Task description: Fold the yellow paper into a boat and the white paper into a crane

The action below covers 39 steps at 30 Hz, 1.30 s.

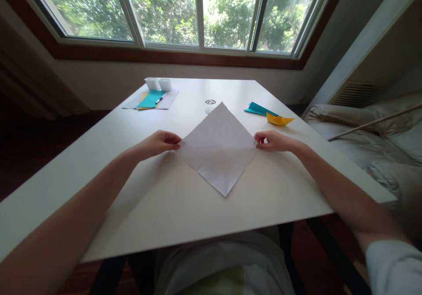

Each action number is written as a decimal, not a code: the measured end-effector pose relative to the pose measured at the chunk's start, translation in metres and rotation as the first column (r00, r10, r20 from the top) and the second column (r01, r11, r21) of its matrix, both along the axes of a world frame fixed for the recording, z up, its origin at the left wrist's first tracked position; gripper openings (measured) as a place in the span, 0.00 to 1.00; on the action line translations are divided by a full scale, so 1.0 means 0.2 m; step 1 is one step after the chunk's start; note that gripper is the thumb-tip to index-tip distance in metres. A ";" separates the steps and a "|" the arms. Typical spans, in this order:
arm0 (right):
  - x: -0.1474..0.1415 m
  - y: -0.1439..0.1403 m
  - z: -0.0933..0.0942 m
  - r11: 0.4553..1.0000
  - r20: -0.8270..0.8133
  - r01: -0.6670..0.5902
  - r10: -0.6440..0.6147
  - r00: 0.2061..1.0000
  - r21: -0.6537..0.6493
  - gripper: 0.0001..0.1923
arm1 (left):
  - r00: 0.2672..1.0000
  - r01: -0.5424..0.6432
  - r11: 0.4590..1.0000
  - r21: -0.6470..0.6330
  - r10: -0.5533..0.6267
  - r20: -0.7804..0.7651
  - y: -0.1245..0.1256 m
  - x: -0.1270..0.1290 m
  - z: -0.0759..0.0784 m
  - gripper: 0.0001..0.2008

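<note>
A square sheet of white paper [219,147] lies flat on the white table [165,207], turned like a diamond with one corner pointing at me. A faint crease runs across its middle from left to right. My left hand [158,143] pinches the sheet's left corner between thumb and fingers. My right hand [272,141] pinches the right corner the same way. Both hands rest on the tabletop.
A folded teal paper shape [259,109] and a folded yellow one [279,120] lie at the far right. At the far left sit a stack of teal, yellow and white sheets [151,99], a pen [160,98] and two small white boxes [158,83]. A bed [372,141] stands right of the table.
</note>
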State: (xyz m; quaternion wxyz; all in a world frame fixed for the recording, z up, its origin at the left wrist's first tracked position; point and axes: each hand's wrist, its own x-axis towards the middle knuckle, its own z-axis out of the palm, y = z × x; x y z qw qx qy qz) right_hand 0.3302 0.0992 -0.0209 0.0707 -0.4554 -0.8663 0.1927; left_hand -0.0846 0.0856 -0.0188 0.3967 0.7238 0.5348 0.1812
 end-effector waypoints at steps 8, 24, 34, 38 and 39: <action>0.00 0.02 -0.03 0.992 -0.036 -0.026 0.031 0.999 0.121 0.05 | 0.985 -0.012 0.991 0.135 0.035 -0.171 0.01 0.01 0.02 0.18; 0.02 0.06 -0.06 0.966 -0.074 -0.082 0.103 0.992 0.246 0.05 | 0.965 0.171 0.913 0.370 -0.080 -0.249 0.06 -0.04 -0.07 0.15; 0.01 0.06 -0.07 0.953 -0.046 -0.143 0.161 0.986 0.265 0.11 | 0.920 0.341 0.855 0.391 -0.218 -0.325 0.04 -0.04 -0.05 0.13; 0.01 0.05 -0.05 0.958 -0.030 -0.184 0.196 0.980 0.221 0.13 | 0.895 0.387 0.836 0.390 -0.238 -0.377 0.03 -0.03 -0.04 0.13; 0.01 0.05 -0.05 0.959 -0.025 -0.190 0.199 0.980 0.210 0.14 | 0.889 0.393 0.833 0.389 -0.236 -0.393 0.02 -0.03 -0.03 0.13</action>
